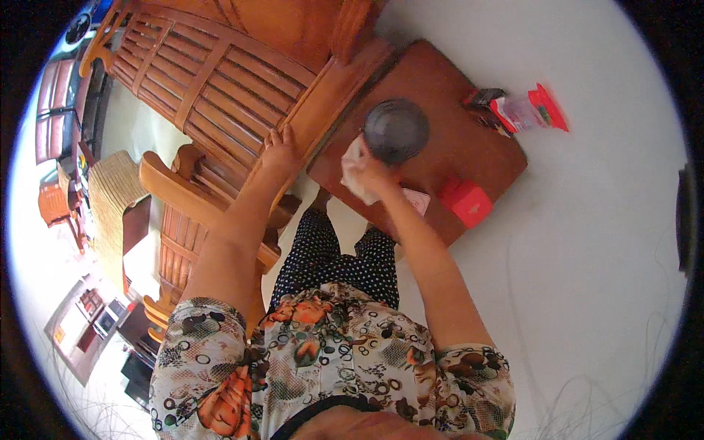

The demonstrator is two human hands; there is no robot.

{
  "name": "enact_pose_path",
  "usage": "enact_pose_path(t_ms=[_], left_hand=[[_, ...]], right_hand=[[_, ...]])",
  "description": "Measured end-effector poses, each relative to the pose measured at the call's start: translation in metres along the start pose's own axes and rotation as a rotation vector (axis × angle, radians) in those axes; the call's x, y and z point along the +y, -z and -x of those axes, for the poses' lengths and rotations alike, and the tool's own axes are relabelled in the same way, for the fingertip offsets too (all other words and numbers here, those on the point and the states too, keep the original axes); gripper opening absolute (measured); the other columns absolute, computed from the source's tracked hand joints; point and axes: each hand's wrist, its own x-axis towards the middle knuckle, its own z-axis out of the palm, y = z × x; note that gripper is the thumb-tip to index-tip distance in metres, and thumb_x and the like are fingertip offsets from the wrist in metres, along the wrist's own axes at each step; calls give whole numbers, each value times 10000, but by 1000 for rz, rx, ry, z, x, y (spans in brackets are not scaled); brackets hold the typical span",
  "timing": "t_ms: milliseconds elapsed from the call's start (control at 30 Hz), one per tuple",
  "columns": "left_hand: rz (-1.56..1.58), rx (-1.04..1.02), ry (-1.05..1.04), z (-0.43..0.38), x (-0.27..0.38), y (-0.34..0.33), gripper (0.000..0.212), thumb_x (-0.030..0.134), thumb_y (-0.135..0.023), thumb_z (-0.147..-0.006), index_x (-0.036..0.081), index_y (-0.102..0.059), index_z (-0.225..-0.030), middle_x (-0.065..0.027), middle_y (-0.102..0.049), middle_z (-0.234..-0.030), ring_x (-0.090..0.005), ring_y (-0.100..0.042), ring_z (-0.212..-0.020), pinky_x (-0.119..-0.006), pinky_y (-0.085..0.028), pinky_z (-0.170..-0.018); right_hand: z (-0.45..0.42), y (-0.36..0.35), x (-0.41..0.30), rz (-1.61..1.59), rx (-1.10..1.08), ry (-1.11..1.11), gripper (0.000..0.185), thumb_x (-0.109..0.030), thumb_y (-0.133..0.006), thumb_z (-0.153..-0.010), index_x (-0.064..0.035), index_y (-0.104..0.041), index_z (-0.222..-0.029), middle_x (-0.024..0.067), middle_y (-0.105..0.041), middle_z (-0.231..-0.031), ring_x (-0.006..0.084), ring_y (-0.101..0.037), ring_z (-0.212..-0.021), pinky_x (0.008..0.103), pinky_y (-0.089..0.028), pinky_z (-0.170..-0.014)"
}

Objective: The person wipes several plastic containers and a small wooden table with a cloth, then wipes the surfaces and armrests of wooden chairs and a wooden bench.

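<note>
My right hand (371, 170) holds a crumpled whitish cloth (355, 176) at the near left edge of a reddish-brown wooden table (434, 77). Touching or close beside my fingers is a round dark grey object (396, 131), blurred, perhaps a bowl or a lid. My left hand (279, 151) lies on the front rail of a slatted wooden bench (247, 82), its fingers reaching over the slats. A red box (467, 203) and a pinkish card or small packet (417, 201) are on the table, to the right of my right forearm.
At the table's far right edge are a dark packet (487, 99) and a red-and-clear plastic packet (531, 110). The bench's curved wooden armrest (181, 181) is left of my left forearm. Pale floor (577, 247) extends to the right. A woven mat (113, 203) covers furniture at left.
</note>
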Motion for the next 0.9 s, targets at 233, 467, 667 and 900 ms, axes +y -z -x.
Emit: enact_pose_path(t_ms=[233,467,667,900], left_hand=[[-142,-7,11,-6,15,-22,987,444,-684,-914,80,-100,-1623,-364,-165,-1610,-588,-346,-1402,-530,-540,-983],[-99,48,-43,6,37,-13,1195,401,-872,-755,64,-113,-1615,-351,-204,-1604,-555,-351,-1418,-494,-520,-1030],[-158,59,-36,19,50,1,1256,448,-894,-698,59,-125,-1612,-358,-254,-1581,-547,-361,-1416,-471,-521,-1035],[-128,105,-48,20,52,-7,1242,447,-899,-682,56,-169,-1608,-352,-280,-1575,-539,-419,-1381,-463,-544,-1000]], right_hand=[[-11,138,28,74,261,0,528,-281,-656,-935,-92,-564,-1420,182,-380,-1582,391,-560,-1290,446,-460,-1048],[-47,132,39,274,603,37,823,-389,-712,-888,-156,-307,-1565,248,-334,-1581,467,-397,-1399,545,-388,-1107],[-9,34,10,620,244,0,877,-340,-691,-889,-259,-203,-1614,244,-120,-1662,516,-216,-1484,666,-286,-1153],[91,-52,55,824,114,418,496,-125,-474,-964,-167,-465,-1459,171,-375,-1574,413,-374,-1431,620,-358,-1109]])
